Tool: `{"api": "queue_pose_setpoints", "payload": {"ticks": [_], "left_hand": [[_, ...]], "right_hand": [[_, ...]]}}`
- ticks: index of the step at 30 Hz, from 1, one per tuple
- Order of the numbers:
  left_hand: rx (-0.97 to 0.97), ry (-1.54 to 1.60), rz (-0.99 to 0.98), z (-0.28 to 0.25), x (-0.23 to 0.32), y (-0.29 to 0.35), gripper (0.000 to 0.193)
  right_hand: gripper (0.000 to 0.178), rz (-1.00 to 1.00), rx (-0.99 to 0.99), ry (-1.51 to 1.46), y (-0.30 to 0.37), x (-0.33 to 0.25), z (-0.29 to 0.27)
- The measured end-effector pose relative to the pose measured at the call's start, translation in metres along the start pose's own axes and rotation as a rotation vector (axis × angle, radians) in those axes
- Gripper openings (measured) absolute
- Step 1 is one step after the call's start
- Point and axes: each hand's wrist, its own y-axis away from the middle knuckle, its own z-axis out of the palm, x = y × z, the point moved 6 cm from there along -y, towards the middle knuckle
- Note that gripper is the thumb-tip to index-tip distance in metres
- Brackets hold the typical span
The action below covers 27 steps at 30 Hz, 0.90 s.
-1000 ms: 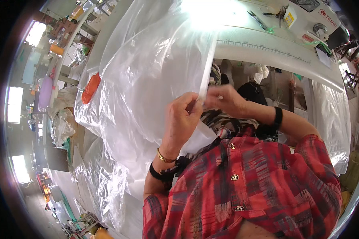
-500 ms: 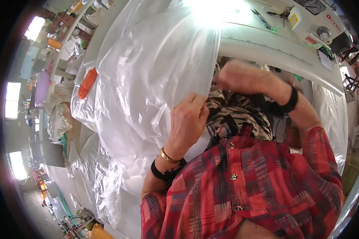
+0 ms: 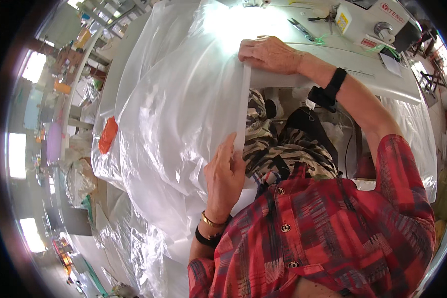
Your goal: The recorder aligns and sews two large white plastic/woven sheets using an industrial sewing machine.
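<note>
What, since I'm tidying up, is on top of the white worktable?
On the white worktable are slender dark tools, green threads, a white machine and part of the clear plastic sheet. What the sheet covers cannot be made out.

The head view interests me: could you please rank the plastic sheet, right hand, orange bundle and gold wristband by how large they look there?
1. Plastic sheet
2. Right hand
3. Orange bundle
4. Gold wristband

This is looking like a sewing workshop: a sewing machine (image 3: pixel 370 24) is standing on the bench (image 3: pixel 360 55), snips (image 3: pixel 302 30) are lying near it, plastic sheeting (image 3: pixel 169 109) is draping in folds, and cluttered work surfaces (image 3: pixel 78 74) are lining the left.
</note>
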Motion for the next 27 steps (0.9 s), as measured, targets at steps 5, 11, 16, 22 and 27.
{"api": "queue_pose_setpoints", "payload": {"ticks": [5,11,16,22,27], "left_hand": [[-0.056,-0.040,0.064,0.016,-0.008,-0.002,0.035],[-0.219,0.141,0.077,0.041,-0.003,-0.025,0.030],[-0.168,0.056,0.257,0.050,0.007,-0.053,0.021],[-0.122,-0.081,0.372,0.050,0.016,-0.106,0.014],[-0.124,-0.206,0.374,0.053,0.020,-0.153,0.016]], "right_hand": [[0.017,0.097,0.032,-0.013,0.001,0.012,0.002],[0.023,0.352,0.098,0.142,0.008,0.027,-0.003],[0.021,0.468,0.166,0.272,0.009,0.032,0.001],[0.022,0.516,0.138,0.182,0.013,0.036,0.000],[0.023,0.538,0.093,0.140,0.011,0.036,0.002]]}}
